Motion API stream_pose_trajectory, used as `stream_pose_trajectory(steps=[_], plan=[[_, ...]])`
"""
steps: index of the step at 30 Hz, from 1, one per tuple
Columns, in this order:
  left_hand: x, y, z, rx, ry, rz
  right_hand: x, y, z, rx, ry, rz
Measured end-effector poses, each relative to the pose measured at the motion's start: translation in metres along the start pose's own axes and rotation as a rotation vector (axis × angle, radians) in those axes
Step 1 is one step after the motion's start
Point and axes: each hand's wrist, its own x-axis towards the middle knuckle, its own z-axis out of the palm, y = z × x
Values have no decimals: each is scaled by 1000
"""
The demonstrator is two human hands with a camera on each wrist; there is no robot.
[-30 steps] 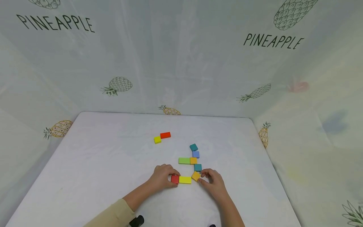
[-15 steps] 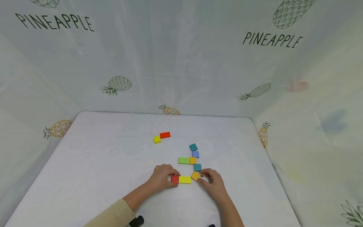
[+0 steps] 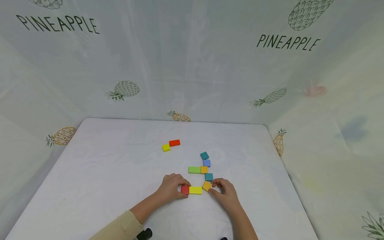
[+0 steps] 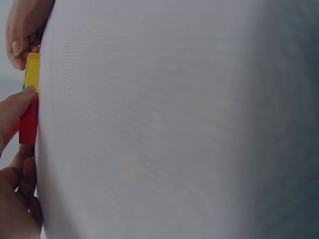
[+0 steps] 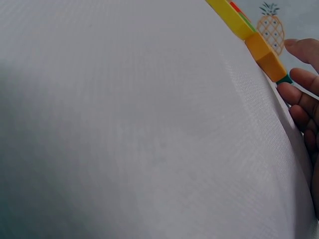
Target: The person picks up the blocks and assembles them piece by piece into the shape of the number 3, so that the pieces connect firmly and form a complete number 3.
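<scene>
In the head view, my left hand [image 3: 174, 187] pinches a red block [image 3: 185, 190] between thumb and fingers. The left wrist view shows the thumb [image 4: 22, 102] on the red block's near side. A long yellow block [image 3: 195, 190] adjoins it on the right. My right hand [image 3: 227, 194] rests beside a tilted orange block [image 3: 207, 186], fingertips right at its right corner, fingers loosely bent. From the right wrist, the thumb [image 5: 303, 51] shows apart from the orange block [image 5: 264, 56]. Behind it lies a teal block [image 3: 209, 177].
Farther back are another orange block [image 3: 204, 170], a long green block [image 3: 194, 170], a blue block [image 3: 206, 163] and a second teal block [image 3: 204, 155]. At the back left lie a long red block [image 3: 174, 143] and a small yellow block [image 3: 166, 147] on the white table [image 3: 105, 173].
</scene>
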Motion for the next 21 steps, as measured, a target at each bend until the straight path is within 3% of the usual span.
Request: stream_pose_trajectory(steps=[21], plan=[[-1, 0, -1, -4, -5, 9, 0, -1, -1, 10, -10, -2]])
